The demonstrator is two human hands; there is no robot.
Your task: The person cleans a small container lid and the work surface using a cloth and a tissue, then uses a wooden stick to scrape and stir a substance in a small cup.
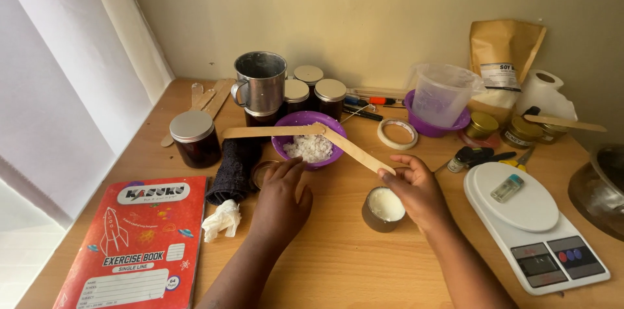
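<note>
My right hand (419,193) pinches the near end of a long flat wooden stick (354,150), whose far end rests on the rim of a purple bowl (294,128) holding white flakes (310,148). A second wooden stick (270,131) lies across the bowl's left rim. Right below my right hand stands a small jar filled with white wax (385,208). My left hand (281,202) lies on the table with its fingers stretched toward the bowl's near edge, holding nothing.
A metal mug (260,81) and several lidded dark jars (194,137) stand behind the bowl. A red exercise book (133,244) lies front left, a white kitchen scale (530,218) with a lighter at right. A tape roll (397,133), a clear jug (442,94) and a brown bag (504,55) are at the back.
</note>
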